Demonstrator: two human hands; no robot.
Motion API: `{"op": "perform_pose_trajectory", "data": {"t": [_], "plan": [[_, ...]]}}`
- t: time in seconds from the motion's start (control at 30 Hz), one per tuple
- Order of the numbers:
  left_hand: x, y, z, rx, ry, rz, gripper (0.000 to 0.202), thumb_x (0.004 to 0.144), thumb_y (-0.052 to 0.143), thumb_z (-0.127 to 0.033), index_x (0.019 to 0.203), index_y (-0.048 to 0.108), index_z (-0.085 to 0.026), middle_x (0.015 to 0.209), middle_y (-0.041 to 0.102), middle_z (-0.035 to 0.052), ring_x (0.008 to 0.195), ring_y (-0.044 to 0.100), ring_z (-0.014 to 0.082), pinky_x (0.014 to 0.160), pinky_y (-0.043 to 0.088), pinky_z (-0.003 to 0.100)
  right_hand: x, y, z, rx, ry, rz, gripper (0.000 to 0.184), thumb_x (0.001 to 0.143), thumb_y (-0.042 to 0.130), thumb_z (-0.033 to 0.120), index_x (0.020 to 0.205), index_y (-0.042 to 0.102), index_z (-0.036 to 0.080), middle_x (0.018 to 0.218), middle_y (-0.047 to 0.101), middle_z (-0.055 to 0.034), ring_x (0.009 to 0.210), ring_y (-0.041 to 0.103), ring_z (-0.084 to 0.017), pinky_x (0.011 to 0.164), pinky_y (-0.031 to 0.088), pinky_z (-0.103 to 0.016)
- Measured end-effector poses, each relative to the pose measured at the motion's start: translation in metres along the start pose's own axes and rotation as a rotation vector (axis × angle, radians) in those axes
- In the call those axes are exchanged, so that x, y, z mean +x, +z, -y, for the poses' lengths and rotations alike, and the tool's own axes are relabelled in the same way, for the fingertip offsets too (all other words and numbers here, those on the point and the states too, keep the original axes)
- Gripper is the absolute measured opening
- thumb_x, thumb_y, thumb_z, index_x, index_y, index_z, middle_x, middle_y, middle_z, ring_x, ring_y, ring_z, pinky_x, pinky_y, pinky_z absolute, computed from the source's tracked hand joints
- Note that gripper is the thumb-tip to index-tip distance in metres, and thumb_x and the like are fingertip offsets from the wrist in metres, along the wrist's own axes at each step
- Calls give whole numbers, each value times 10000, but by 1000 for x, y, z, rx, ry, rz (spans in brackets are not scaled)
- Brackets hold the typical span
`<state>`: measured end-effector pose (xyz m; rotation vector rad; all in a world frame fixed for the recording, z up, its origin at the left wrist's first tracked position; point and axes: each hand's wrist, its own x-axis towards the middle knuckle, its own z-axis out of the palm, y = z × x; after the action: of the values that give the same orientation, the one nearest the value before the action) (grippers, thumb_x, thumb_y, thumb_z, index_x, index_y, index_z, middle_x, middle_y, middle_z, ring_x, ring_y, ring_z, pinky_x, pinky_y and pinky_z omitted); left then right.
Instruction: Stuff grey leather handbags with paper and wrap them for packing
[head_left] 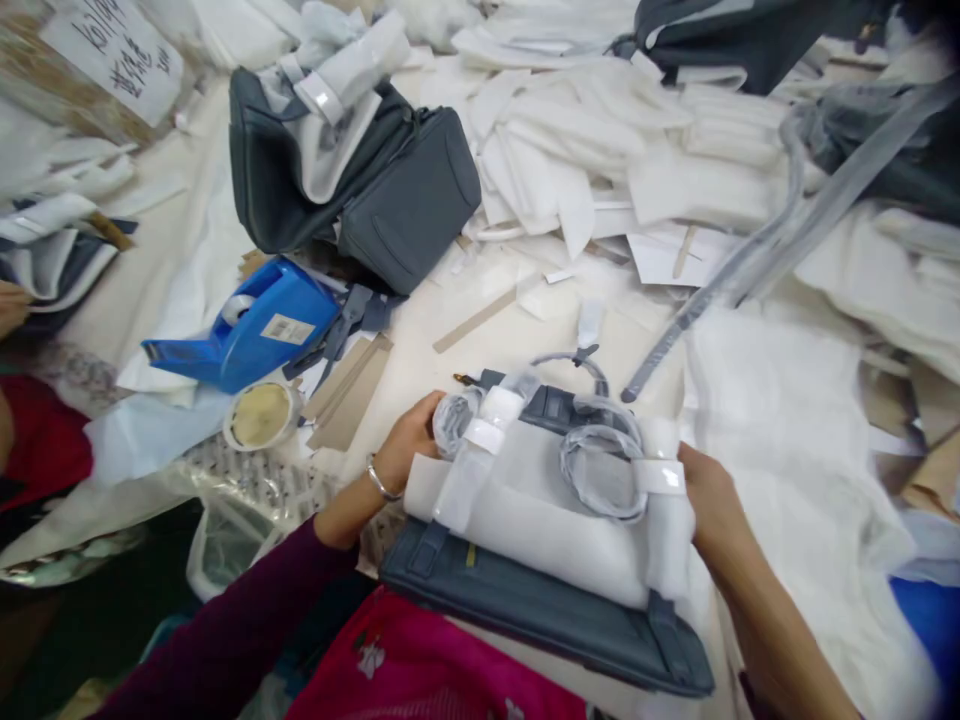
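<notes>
A dark blue-grey handbag point(547, 610) lies in front of me at the table's near edge. White foam sheet point(525, 490) covers part of it, and its upright straps are wrapped in white foam held by shiny bands. A coiled, plastic-wrapped strap point(604, 470) rests on the foam. At the bag's left side, my left hand point(411, 440) is closed on it beside another plastic-wrapped coil point(456, 420). My right hand point(709, 495) grips the right side, next to the foam-wrapped strap. The fingertips of both hands are partly hidden behind the bag.
A second grey bag point(412, 195) stands at the back left. Nearer are a blue tape dispenser point(247, 325), a round tub point(260, 415) and cardboard strips point(349, 390). White foam sheets point(555, 150) pile up behind. A plastic-wrapped strap point(810, 220) crosses the right. Another person's hand point(11, 308) shows far left.
</notes>
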<state>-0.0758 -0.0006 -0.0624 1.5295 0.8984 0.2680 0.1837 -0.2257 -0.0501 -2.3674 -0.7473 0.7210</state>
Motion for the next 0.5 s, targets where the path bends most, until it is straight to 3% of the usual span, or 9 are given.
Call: {"op": "perform_pose_trajectory", "data": {"t": [0.1,0.2,0.33,0.43,0.5], "plan": [[-6,-6,-3,-92,60,-9,385,654,732,-309,948,558,-133,794,603,-10,720,558,133,682,452,238,-21,-8,3,279,58,-46,311,729,580,410,969,673,237,910,713,-78,764,650,-260,648,505,-345],[-7,-10,5,-133,168,49,388,663,735,-303,958,581,-104,789,617,0,722,577,139,708,464,256,-37,-3,-3,430,-35,84,377,677,606,352,1024,652,213,949,705,-77,780,640,-243,630,501,-317],[6,-7,19,-123,308,94,435,615,761,-295,964,597,-94,780,633,5,706,576,149,658,469,257,-32,11,-14,287,-261,36,372,635,606,356,963,638,181,837,693,-53,739,612,-225,626,475,-303],[18,-4,18,-93,366,112,418,565,775,-306,898,618,-107,779,656,19,686,567,155,626,463,258,-22,15,-15,145,-419,-57,295,641,583,417,806,636,179,768,677,-55,734,605,-240,679,472,-342],[22,-4,14,-62,425,116,409,553,771,-322,878,637,-114,813,673,36,692,566,166,628,464,269,-15,17,-16,88,-480,-82,296,656,561,431,794,640,182,805,688,-68,775,616,-259,720,473,-366]]}}
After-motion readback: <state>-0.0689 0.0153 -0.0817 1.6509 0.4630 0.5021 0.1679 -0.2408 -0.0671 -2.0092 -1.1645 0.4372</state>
